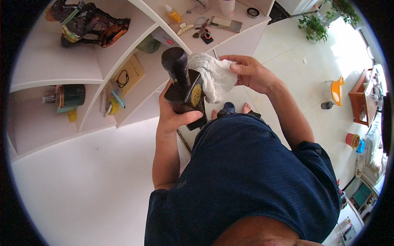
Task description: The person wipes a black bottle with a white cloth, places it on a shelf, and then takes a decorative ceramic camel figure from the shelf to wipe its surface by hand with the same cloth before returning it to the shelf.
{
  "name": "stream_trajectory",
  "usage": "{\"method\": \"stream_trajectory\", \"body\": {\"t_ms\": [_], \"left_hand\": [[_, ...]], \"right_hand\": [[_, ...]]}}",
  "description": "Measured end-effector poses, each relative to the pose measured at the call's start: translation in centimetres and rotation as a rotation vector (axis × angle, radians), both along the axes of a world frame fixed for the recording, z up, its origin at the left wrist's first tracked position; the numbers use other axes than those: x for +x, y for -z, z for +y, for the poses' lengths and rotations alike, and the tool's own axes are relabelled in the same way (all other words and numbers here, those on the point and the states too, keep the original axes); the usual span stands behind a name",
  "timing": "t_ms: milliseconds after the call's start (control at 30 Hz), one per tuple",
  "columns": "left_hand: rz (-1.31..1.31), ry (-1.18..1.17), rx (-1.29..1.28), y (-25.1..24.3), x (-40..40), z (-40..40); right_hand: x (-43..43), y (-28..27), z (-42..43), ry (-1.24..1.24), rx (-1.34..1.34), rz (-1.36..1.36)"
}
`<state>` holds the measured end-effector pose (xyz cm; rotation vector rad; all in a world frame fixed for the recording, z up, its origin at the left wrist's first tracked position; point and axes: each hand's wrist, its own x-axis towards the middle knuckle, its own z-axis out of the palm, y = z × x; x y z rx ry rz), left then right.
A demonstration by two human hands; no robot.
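My left hand [172,113] grips a dark, square-shouldered bottle [183,92] with a round knobbed stopper and a gold round emblem on one face. The bottle stands nearly upright, slightly tilted, with my thumb across its lower side. Just to its right my right hand [254,73] holds a bunched white cloth [215,77] between thumb and fingers. The cloth's left part lies against the bottle's upper side. Some of my left fingers are hidden behind the bottle.
White curved shelving [101,80] with a dark figurine [95,27] and a green cylinder [71,96] stands at left. A ledge [197,43] in front bears a phone [225,24], keys [203,33], a hair claw [185,29] and a small orange bottle [173,14]. My feet are on the tiled floor below.
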<state>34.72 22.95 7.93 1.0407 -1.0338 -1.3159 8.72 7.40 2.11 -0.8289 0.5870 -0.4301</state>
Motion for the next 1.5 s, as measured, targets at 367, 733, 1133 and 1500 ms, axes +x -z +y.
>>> {"method": "stream_trajectory", "body": {"t_ms": [367, 733, 1133, 1500], "left_hand": [[-0.104, 0.132, 0.077, -0.4, -0.9, -1.2], [-0.450, 0.046, 0.144, 1.0, -3.3, -2.7], [-1.037, -0.377, 0.034, 0.9, -9.6, -3.9], [0.501, 0.623, 0.170, -0.3, -4.5, -4.1]], "right_hand": [[1.1, 4.5, 1.1, 0.160, 0.558, -0.618], [-3.8, -5.4, 0.1, 0.348, -0.245, -0.256], [6.3, -7.5, 1.3, 0.626, -0.488, 0.047], [5.2, -9.4, -1.3, 0.010, -0.615, -0.442]]}}
